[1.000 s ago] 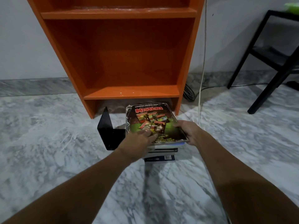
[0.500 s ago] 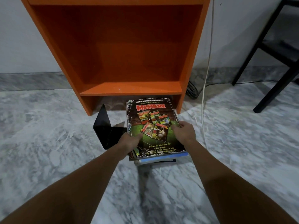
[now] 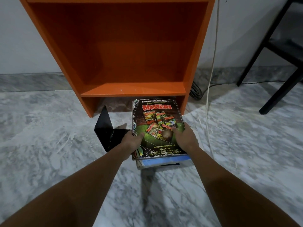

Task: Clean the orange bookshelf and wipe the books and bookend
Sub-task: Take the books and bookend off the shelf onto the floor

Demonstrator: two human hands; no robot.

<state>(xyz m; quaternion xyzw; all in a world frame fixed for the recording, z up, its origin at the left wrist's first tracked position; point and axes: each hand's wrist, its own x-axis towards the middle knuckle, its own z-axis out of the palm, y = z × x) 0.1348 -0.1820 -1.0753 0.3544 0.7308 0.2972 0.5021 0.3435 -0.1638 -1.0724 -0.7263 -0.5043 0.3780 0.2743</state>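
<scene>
A stack of books (image 3: 157,161) lies on the marble floor in front of the orange bookshelf (image 3: 131,92). On top is a worn magazine (image 3: 157,115) titled "Misteri". My left hand (image 3: 131,141) grips the stack's left edge, thumb on the cover. At the right edge my right hand (image 3: 185,140) grips it the same way. A black L-shaped bookend (image 3: 106,128) stands on the floor just left of the stack, partly behind my left hand. The shelf's lower compartment holds nothing, with a few white specks on its board.
A white cord (image 3: 211,79) hangs down right of the shelf, with a coiled black cable (image 3: 196,90) at the wall. A black-framed piece of furniture (image 3: 278,51) stands at the far right. Marble floor (image 3: 49,145) spreads on both sides.
My left hand has slid from the magazine's cover to the stack's left edge, and my right hand has closed on the right edge. The view has moved closer and lower.
</scene>
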